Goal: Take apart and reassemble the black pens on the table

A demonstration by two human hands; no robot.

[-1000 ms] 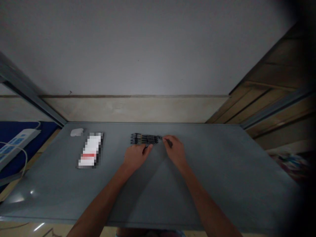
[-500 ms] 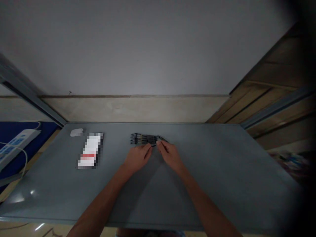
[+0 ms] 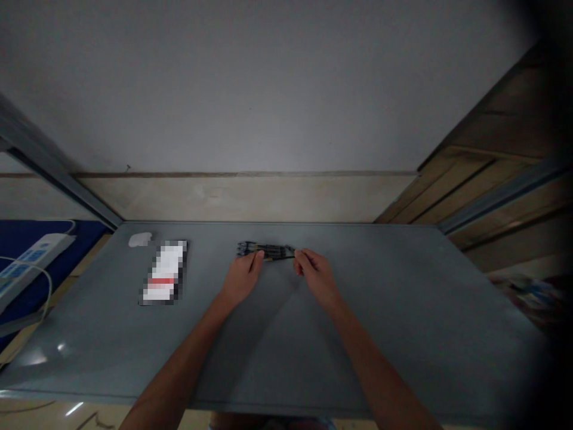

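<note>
Several thin dark pens lie side by side in a row on the grey table, near its back edge. One dark pen lies in front of the row, between my two hands. My left hand is closed on the left part of that pen, its fingers covering the near left side of the row. My right hand pinches the right end of the same pen, just to the right of the row.
A phone with a blurred screen lies at the left, a small white case behind it. Beyond the table's left edge, a white power strip with cables rests on a blue surface. A pale wall stands behind; wooden boards are at the right.
My left hand has moved slightly left and back. My right hand has shifted a little right, and more of the pen between them shows.
</note>
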